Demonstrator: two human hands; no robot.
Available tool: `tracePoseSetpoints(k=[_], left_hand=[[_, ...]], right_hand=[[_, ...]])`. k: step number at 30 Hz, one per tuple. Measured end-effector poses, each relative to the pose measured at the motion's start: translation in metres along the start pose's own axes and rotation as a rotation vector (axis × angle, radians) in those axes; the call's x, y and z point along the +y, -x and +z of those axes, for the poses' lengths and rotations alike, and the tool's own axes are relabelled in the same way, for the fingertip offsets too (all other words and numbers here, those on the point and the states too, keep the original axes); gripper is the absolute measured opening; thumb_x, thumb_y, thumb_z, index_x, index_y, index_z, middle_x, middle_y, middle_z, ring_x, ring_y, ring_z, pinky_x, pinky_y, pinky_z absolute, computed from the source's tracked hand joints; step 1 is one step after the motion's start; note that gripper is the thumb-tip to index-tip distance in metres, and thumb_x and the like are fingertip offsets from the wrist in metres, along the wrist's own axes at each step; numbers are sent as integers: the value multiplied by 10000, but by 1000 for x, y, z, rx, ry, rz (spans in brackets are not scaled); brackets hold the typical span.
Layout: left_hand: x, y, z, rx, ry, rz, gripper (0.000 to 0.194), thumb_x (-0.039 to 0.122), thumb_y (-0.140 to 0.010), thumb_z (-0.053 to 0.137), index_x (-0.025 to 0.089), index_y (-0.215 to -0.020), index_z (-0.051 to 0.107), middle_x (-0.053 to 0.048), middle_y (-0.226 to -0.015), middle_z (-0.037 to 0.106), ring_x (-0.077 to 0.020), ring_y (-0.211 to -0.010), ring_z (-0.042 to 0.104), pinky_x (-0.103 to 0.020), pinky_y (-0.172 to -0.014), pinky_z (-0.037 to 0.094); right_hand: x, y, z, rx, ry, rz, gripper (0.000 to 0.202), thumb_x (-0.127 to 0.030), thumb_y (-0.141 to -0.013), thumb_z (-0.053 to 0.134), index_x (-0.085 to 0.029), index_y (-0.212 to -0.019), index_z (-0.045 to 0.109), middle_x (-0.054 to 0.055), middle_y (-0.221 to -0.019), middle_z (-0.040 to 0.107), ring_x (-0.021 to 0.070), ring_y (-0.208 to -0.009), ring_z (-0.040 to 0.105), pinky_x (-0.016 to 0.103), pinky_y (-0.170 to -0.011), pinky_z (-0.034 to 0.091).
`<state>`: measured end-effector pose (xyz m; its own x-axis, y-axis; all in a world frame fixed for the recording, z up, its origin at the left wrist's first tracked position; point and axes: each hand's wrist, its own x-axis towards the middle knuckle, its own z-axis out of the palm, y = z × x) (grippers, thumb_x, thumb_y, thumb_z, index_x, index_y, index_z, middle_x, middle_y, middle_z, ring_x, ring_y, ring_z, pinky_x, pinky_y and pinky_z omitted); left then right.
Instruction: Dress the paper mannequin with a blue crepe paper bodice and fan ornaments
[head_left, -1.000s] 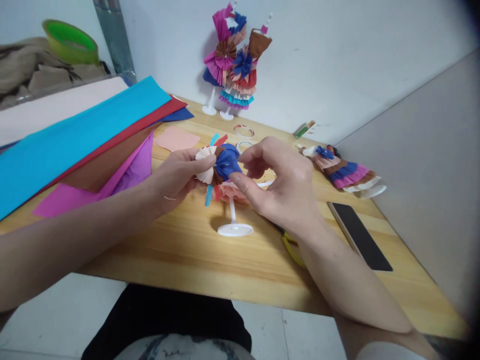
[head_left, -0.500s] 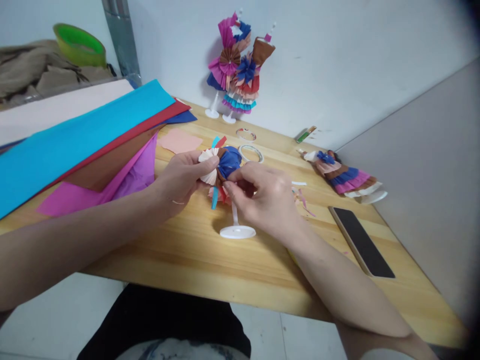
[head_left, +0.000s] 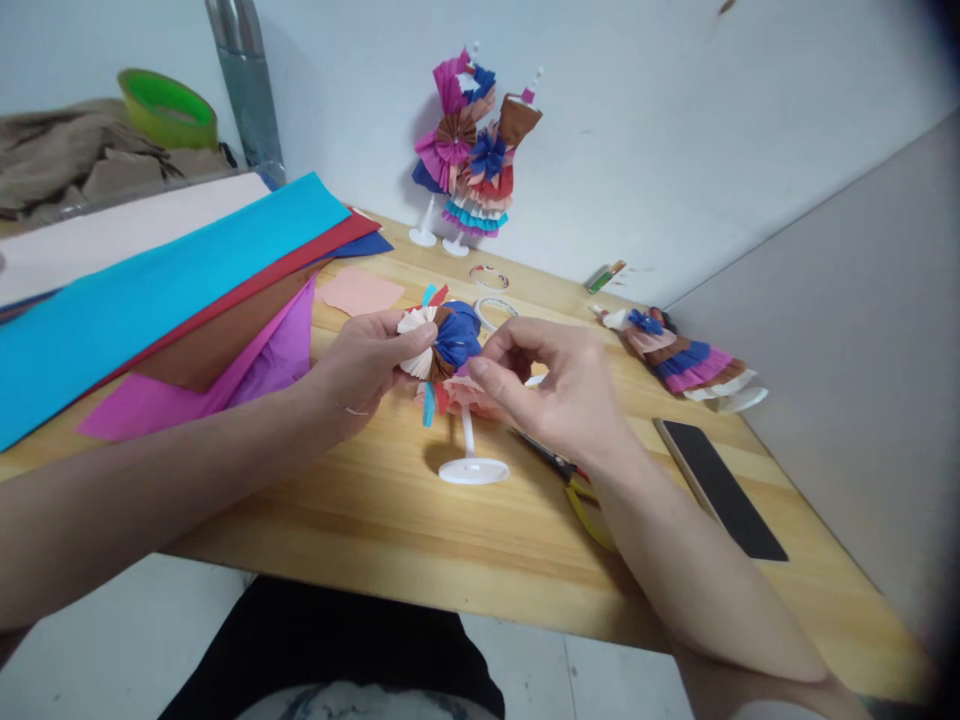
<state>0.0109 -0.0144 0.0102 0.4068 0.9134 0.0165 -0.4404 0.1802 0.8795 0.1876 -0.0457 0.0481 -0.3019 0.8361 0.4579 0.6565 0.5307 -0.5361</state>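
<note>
A small crepe-paper dress with a blue front, brown pleats and a pale pink skirt stands on a white round-based stand. My left hand pinches the white pleated fan on its left side between thumb and fingers. Thumb and index finger of my right hand are closed at the right edge of the blue paper, by a bit of purple; what lies between them is hidden. Yellow-handled scissors lie partly under my right forearm.
Coloured crepe sheets are stacked at left, with a peach scrap beside them. Tape rings lie behind the dress. Two finished dresses stand at the wall. Another dress and a phone lie at right.
My right hand has moved slightly right, away from the middle of the blue paper to its edge. The scissors now show more. My left hand keeps its hold.
</note>
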Motion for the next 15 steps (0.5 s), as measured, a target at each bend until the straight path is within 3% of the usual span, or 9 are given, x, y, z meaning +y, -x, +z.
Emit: tracePoseSetpoints(k=[3,7,15], left_hand=[[0,2,2,6,-29,-22,182,300,-731,794,137,-713,715,-41,-684,703,-140,-629,621,-249,-613,505],[0,5,4,16,-40,-29,160,280,-719,798,141,-721,719,-30,-679,690,-127,-603,599,-237,-584,496],[-1,7,6,29,-20,-37,109,226,-753,764,140,-745,698,-17,-645,657,-139,-632,611,-270,-647,523]], right_hand=[[-3,1,-1,102,89,-111,125,-297,-771,678,-198,-821,618,17,-741,633,147,-617,538,291,-574,428],[-1,2,6,53,187,-141,286,-335,-795,687,-217,-1045,613,78,-991,666,211,-801,609,329,-640,464],[6,1,10,44,190,-111,48,-235,-815,630,-208,-849,609,64,-863,666,218,-796,609,337,-649,459]])
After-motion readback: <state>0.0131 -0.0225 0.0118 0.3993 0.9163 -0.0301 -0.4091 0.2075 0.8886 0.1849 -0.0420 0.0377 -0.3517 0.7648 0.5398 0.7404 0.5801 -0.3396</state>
